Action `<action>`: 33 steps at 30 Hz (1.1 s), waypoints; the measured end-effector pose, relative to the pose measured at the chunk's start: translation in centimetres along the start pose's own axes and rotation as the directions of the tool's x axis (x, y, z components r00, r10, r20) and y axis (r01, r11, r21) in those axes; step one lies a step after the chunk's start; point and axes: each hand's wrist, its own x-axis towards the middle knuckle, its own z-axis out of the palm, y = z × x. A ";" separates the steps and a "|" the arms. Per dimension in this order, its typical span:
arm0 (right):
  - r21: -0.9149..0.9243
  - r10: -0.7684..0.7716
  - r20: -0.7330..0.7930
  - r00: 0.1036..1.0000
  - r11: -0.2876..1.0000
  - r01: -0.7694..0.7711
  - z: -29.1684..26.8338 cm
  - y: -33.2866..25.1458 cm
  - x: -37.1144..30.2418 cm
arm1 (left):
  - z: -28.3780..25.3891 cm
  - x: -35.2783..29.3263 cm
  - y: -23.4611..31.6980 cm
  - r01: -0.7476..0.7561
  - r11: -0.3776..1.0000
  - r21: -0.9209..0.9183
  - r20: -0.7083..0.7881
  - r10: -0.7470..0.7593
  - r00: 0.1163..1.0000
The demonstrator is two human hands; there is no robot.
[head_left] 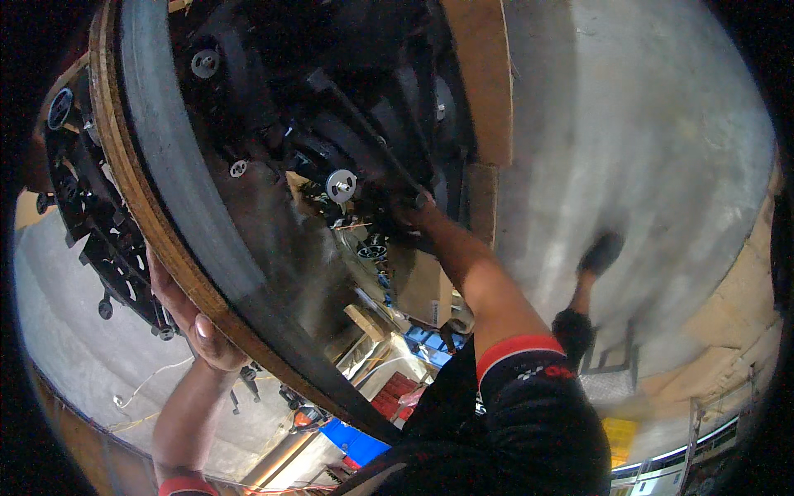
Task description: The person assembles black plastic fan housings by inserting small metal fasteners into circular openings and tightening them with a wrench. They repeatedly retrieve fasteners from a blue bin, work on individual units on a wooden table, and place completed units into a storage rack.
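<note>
A long wooden board (169, 227) with a layered brown edge and a grey strip (178, 140) runs from the upper left toward my body. My left hand (207, 343) grips its outer edge, thumb on the near side and fingers stretched along behind. Right of the board lies a mass of black parts with round pale discs (341, 187). My right hand (413, 213) reaches among them and is closed round the lower end of a long black bar (364, 124). Shadow hides most of its fingers.
More black parts with round ends (103, 223) hang left of the board. Cardboard (480, 74) stands right of the black parts. Below are blue bins (428, 343), a wood block (364, 322) and cables. Another person's foot (602, 252) is on the concrete floor (571, 107).
</note>
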 end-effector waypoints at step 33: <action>-0.241 0.020 -0.233 0.972 0.967 -0.077 2.6 19.7 -19.4 | -0.8 -2.6 -4.6 -0.065 0.993 0.094 0.013 0.064 0.998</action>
